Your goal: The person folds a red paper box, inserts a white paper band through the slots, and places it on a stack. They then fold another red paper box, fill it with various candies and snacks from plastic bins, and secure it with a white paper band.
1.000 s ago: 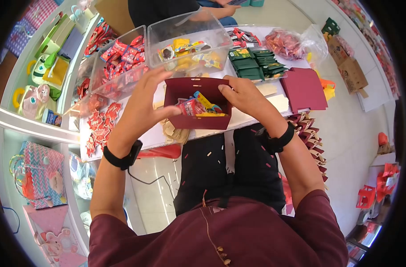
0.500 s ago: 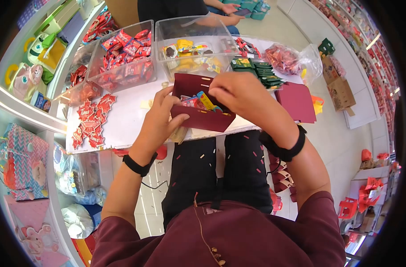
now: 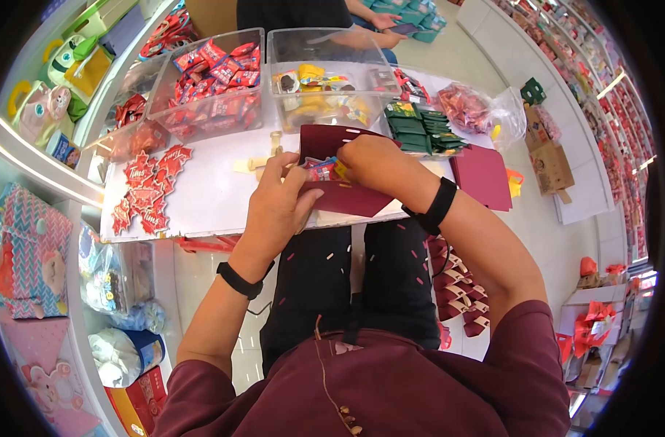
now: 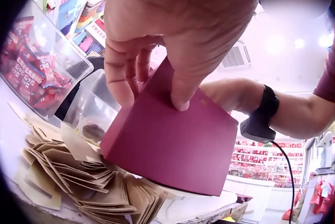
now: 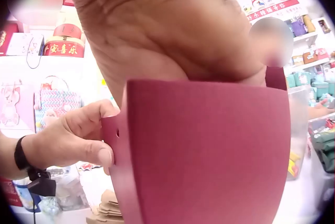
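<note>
A maroon cardboard box [image 3: 347,198] with an open top tilts over the near table edge. My left hand [image 3: 276,200] grips its left end; in the left wrist view the thumb [image 4: 180,90] lies along one wall, the other fingers round the edge. Down in the box is my right hand [image 3: 380,164], its fingers hidden by the walls; I cannot tell whether they hold anything. Small wrapped snacks [image 3: 321,172], red and yellow, show between the hands. In the right wrist view the box wall [image 5: 209,145] hides the right fingers.
Clear bins of red packets [image 3: 216,73] and yellow-wrapped snacks [image 3: 318,84] stand behind the box. Green packets [image 3: 420,127], flat maroon cards [image 3: 482,175] and a plastic bag [image 3: 467,105] lie right. Red leaf-shaped tags [image 3: 149,189] lie left; folded brown card pieces [image 4: 89,182] sit beside the box.
My right hand has left the box's right rim and reached down inside. My left hand, earlier spread beside the box, now grips its left end. The box is more tilted.
</note>
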Available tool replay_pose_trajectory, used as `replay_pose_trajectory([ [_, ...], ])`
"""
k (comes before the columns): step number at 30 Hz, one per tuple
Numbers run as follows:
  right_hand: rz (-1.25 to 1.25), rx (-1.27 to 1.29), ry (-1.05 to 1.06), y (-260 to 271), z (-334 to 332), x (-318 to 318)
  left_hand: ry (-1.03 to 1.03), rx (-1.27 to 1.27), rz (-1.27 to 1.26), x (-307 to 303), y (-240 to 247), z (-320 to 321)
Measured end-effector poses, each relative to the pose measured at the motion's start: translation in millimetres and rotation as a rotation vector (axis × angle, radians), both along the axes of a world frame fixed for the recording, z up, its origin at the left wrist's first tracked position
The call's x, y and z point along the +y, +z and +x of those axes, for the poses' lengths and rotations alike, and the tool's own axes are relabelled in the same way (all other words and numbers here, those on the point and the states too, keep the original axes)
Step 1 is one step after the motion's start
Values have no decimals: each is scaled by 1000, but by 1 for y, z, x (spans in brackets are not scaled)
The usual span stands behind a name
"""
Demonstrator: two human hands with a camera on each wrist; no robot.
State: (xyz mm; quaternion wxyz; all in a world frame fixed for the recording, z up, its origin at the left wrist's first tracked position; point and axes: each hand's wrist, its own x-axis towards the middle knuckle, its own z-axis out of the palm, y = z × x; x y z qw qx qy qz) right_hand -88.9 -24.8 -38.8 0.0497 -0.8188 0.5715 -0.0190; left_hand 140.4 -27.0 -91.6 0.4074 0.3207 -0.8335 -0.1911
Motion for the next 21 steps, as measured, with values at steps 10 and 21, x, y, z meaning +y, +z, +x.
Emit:
replay_pose_trajectory([
  [10,-128,20,101,9,-1,8,30,-44,-49,2,1,-2],
  [21,-313,-274,-300,68,-197,24,62,-80,37,0,-1,0],
])
